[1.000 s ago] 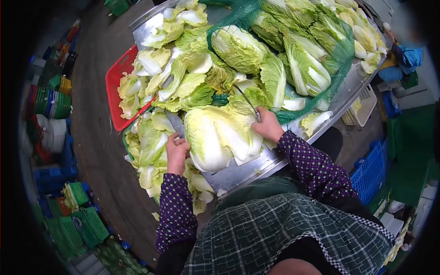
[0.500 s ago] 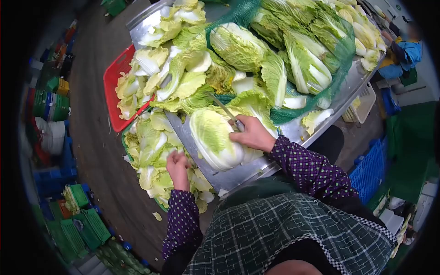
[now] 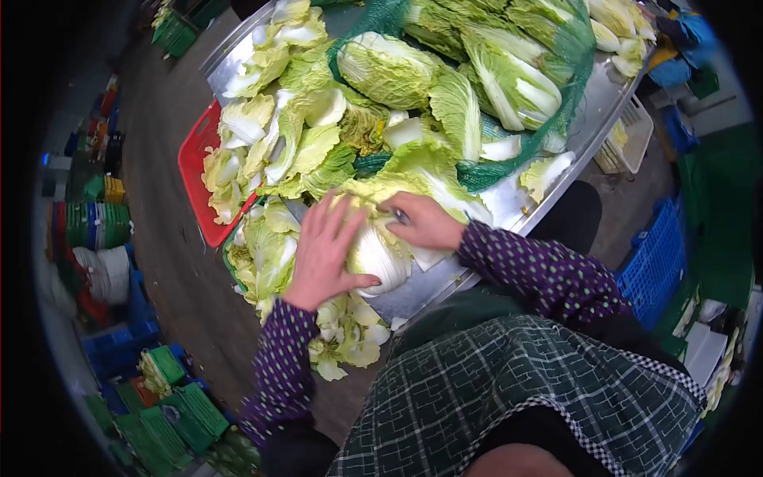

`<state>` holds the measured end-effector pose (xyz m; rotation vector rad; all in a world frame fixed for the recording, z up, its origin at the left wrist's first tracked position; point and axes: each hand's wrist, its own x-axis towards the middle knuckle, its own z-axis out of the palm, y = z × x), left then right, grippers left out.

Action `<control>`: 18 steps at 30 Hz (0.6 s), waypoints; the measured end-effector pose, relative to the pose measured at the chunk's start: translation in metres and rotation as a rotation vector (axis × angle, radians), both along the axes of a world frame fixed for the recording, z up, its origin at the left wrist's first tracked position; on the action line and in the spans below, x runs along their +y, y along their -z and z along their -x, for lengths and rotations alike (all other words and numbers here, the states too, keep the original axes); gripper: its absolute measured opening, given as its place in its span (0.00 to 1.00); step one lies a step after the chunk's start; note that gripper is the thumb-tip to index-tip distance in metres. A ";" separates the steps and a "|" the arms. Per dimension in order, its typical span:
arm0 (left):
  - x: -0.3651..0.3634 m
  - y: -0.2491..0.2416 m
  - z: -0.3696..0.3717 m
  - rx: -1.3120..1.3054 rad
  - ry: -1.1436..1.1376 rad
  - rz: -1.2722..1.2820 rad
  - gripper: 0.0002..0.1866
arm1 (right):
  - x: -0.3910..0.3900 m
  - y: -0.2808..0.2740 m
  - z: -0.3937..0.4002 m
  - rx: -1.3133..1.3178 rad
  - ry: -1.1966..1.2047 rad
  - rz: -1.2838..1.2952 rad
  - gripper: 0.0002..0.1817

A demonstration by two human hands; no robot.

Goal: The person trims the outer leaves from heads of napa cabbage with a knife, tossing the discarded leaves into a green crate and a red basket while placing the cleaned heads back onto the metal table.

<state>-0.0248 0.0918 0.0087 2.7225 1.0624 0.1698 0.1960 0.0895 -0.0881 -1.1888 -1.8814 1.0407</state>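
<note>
A napa cabbage [image 3: 381, 254] with a white base and pale yellow-green leaves lies at the near edge of the metal table [image 3: 433, 298]. My left hand [image 3: 324, 250] rests over its left side, fingers spread and thumb stretched out along the base. At the cabbage's upper right, my right hand [image 3: 429, 221] is closed around a knife [image 3: 401, 215]; only a bit of its handle shows, and the blade is hidden. A large loose cabbage leaf [image 3: 429, 171] lies just beyond my hands.
Whole cabbages [image 3: 509, 71] lie in a green net [image 3: 586, 87] at the back. Trimmed leaves [image 3: 270, 119] cover the table's left side. A red crate [image 3: 199, 151] and a leaf heap [image 3: 346, 330] sit below the left edge. A blue crate [image 3: 656, 266] stands right.
My left hand has moved from beside the table up onto the cabbage and spread its fingers. My right hand, still with the knife, has shifted slightly left. The view has shifted a little.
</note>
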 end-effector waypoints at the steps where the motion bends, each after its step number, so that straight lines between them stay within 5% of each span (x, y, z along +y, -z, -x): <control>1: 0.013 -0.003 -0.010 0.044 0.129 0.074 0.59 | 0.012 0.015 0.005 -0.058 0.102 -0.031 0.14; 4: 0.018 -0.005 -0.009 0.310 0.326 0.164 0.58 | 0.051 0.032 -0.017 0.011 0.235 0.107 0.10; 7: -0.001 -0.002 0.013 0.369 0.220 0.048 0.57 | 0.051 0.034 -0.023 -0.066 0.283 0.036 0.11; 9: -0.013 0.013 0.029 0.317 0.146 0.044 0.55 | 0.044 0.026 -0.016 -0.156 0.467 -0.289 0.14; 11: -0.030 0.031 0.029 0.129 -0.325 -0.013 0.50 | 0.011 -0.017 -0.006 -0.063 0.369 -0.280 0.15; 14: -0.037 0.035 0.007 0.173 -0.671 0.016 0.47 | -0.042 -0.020 0.012 -0.018 0.105 -0.104 0.16; 18: -0.020 0.043 0.012 0.207 -0.759 0.054 0.43 | -0.061 0.019 0.018 -0.110 0.145 -0.040 0.12</control>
